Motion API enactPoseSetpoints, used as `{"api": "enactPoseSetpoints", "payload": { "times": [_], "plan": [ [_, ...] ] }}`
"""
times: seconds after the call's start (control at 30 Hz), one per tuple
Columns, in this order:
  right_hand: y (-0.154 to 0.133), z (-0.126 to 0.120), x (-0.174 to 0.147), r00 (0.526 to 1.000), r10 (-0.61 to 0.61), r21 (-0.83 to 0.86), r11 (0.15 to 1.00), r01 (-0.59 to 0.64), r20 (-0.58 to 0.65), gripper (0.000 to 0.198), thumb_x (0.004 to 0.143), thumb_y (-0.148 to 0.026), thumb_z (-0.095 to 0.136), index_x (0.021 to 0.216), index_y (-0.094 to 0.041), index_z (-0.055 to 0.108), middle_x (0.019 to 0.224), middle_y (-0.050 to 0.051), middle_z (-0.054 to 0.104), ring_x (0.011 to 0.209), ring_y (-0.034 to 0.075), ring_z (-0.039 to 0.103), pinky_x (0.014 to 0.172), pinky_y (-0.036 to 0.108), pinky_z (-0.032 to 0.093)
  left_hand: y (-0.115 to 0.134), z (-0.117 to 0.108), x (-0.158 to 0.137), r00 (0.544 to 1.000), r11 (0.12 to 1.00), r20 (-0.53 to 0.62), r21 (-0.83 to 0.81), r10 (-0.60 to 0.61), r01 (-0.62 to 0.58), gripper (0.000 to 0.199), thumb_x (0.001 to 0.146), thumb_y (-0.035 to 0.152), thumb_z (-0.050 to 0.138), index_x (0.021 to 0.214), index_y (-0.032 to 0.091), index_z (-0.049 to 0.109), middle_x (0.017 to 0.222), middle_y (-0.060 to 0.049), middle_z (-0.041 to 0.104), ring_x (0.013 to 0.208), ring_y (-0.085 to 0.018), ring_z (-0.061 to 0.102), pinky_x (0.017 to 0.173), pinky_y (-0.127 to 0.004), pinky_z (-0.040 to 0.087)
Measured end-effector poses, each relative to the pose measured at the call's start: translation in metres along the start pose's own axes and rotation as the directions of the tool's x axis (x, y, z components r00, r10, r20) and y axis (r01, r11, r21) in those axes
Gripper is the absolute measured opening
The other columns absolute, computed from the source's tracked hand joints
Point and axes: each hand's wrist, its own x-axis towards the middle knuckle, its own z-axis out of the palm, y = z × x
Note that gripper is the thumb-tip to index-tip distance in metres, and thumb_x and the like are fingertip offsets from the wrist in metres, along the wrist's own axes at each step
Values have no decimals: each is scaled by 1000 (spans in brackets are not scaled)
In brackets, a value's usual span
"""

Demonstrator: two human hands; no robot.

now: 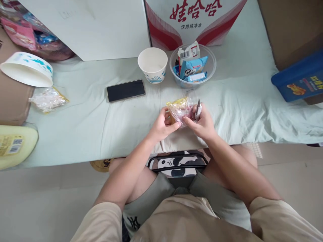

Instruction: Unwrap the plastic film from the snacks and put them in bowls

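Note:
Both hands grip a crinkled clear plastic packet with a yellow edge and a pinkish part, just above the near edge of the cloth-covered table. My left hand is closed on its left side, thumb in front and fingers behind. On the other side, my right hand pinches the packet under its thumb. That same hand also holds a small utility knife with a dark blade pointing up and a pale handle. What lies inside the packet is hard to make out.
Behind the hands stand a paper bowl and a clear round tub of snack packs. A phone lies left of them. Another clear packet rests near a tipped paper bowl. Boxes line the back; a blue package sits right.

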Motion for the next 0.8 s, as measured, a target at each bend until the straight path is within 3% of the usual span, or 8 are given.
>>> {"api": "enactPoseSetpoints", "payload": {
  "times": [0.2,0.33,0.43,0.5,0.6,0.67,0.8],
  "plan": [
    [1,4,-1,998,-37,-74,996,40,48,34,79,-41,73,85,-24,44,69,-5,51,59,11,44,58,29,42,2,2,-2,1000,998,-4,61,-4,4,72,69,57,88,125,25,56,127,-10,68,104,-25,74,86,-36,63],
    [4,1,-1,992,-109,-86,990,114,58,27,86,-42,70,95,-23,54,90,3,64,71,15,54,68,33,50,4,3,0,994,997,-105,72,10,-3,66,70,60,87,118,23,61,121,-8,71,103,-24,73,85,-35,63],
    [6,-5,-2,985,-170,-85,982,167,-30,25,98,-48,57,106,-24,60,105,7,65,82,18,58,79,38,52,6,1,4,972,999,-233,22,37,-33,67,69,61,88,117,24,61,125,-8,69,109,-24,71,84,-33,63],
    [6,-7,-3,982,-181,-99,980,175,-57,28,103,-48,48,111,-26,63,96,5,63,82,19,58,81,39,52,7,-1,7,944,998,-324,3,62,-65,67,68,62,89,116,25,59,125,-7,68,108,-23,71,82,-32,63],
    [3,-4,-7,989,-138,-36,989,140,51,32,103,-51,50,117,-25,64,82,2,62,73,17,59,72,35,50,6,-3,9,906,989,-396,44,147,-141,66,67,61,90,113,26,58,120,-5,67,103,-20,71,83,-30,62],
    [1,1,-9,987,-105,28,994,103,118,34,101,-54,56,114,-24,63,82,2,65,68,15,60,65,32,48,5,-3,10,894,980,-401,96,199,-175,63,69,61,89,112,26,58,115,-4,67,101,-19,71,85,-31,61],
    [-3,8,-10,992,-44,16,999,42,115,33,97,-55,60,104,-23,62,83,2,68,66,13,60,63,30,47,2,-2,8,907,970,-352,155,232,-188,62,71,63,87,110,25,58,111,-4,68,100,-20,71,89,-34,60]
  ]
}}
